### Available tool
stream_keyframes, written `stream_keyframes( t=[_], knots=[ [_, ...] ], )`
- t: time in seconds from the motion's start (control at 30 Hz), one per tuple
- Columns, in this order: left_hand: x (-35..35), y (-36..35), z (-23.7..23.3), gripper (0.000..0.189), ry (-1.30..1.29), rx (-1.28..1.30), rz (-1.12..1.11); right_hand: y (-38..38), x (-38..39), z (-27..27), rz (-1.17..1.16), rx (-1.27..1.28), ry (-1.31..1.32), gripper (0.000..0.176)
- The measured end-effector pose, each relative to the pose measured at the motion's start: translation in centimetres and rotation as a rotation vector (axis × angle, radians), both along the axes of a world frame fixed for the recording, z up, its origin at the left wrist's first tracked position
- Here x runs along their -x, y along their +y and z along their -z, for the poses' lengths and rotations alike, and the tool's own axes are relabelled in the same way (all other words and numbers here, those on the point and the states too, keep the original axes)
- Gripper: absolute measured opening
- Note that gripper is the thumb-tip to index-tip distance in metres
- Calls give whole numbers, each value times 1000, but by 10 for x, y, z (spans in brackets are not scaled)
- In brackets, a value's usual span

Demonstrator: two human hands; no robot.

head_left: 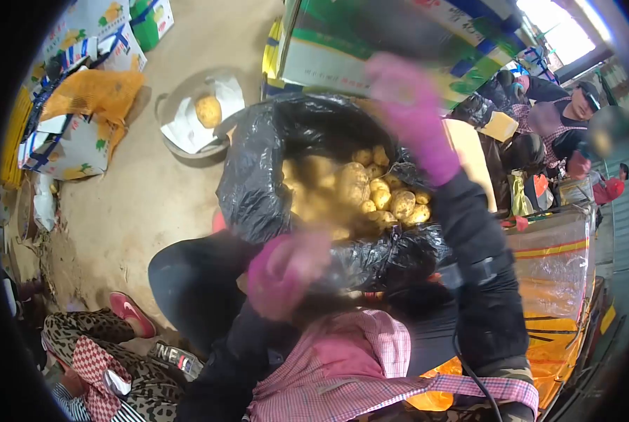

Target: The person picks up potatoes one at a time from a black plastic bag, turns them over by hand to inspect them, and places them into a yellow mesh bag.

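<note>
Potatoes (401, 205) fill a container lined with a black plastic bag (255, 172), right in front of my knees. My left hand (286, 271), in a pink glove, is over the near left rim of the bag. Motion smears its fingers, so any grip is hidden. Across the bag, my right hand (413, 116), also in a pink glove, is raised in front of a green and white printed carton (328, 53). Its fingers are blurred too, and I cannot see whether they hold anything. Part of the potato pile on the left is smeared by motion.
A round pan (170, 144) with white paper and one potato stands on the floor to the left. Orange mesh sacking (93, 95) lies over cartons beyond it. People sit at the right and lower left. A plastic-covered crate (550, 246) is by my right arm.
</note>
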State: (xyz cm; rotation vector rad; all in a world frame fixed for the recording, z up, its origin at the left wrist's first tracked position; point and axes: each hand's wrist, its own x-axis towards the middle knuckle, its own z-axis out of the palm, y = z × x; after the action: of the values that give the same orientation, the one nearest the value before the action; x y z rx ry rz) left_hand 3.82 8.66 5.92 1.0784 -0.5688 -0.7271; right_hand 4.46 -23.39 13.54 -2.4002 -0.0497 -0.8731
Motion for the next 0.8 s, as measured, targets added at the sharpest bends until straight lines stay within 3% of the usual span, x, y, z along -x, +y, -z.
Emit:
stream_keyframes(
  t=[0.03, 0.07, 0.13, 0.17, 0.23, 0.27, 0.3, 0.37, 0.4, 0.47, 0.5, 0.6, 0.63, 0.67, 0.73, 0.8],
  knots=[
    [-1, 2, -4, 51, 21, -75, 36, 14, 3, 57, 91, -191, 299, 31],
    [-1, 4, -6, 48, 54, -58, 11, 7, -2, 114, 6, -168, 435, 37],
    [0, 5, -10, 44, 108, -17, -43, -12, -13, 207, 107, -119, 874, 51],
    [0, 4, -16, 32, 262, -119, -28, -17, -22, 233, 188, -110, 1093, 54],
    [-14, 10, -5, 43, 177, -69, 104, -12, -45, 254, 342, -8, 1246, 60],
    [-20, 13, -1, 50, 132, -46, 166, -11, -57, 265, 416, 48, 1318, 63],
    [-22, 15, -4, 52, 197, -104, 178, -17, -63, 306, 437, 144, 1216, 71],
    [-26, 4, -6, 32, 134, -139, 22, -11, -78, 363, 635, 326, 1075, 63],
    [-27, -2, -9, 28, 99, -161, -49, -2, -84, 369, 736, 410, 997, 60],
    [-32, -6, -13, 30, 280, -187, -3, -1, -90, 367, 648, 399, 1069, 71],
    [-36, -8, -7, 30, 210, -165, 23, 0, -88, 359, 606, 392, 1106, 77],
    [-37, 0, -10, 43, 368, -158, 196, -30, -69, 337, 326, -32, 940, 79],
    [-35, 3, -9, 48, 364, -154, 233, -43, -68, 329, 241, -298, 1008, 63],
    [-33, 6, -9, 53, 359, -151, 271, -45, -60, 324, 126, -594, 991, 62],
    [-31, 4, 6, 52, 119, -137, 281, -38, -45, 299, -122, -1176, 900, 61],
    [-23, 0, 11, 37, -87, -173, 46, -21, -29, 255, -247, -1444, 864, 52]
  ],
)
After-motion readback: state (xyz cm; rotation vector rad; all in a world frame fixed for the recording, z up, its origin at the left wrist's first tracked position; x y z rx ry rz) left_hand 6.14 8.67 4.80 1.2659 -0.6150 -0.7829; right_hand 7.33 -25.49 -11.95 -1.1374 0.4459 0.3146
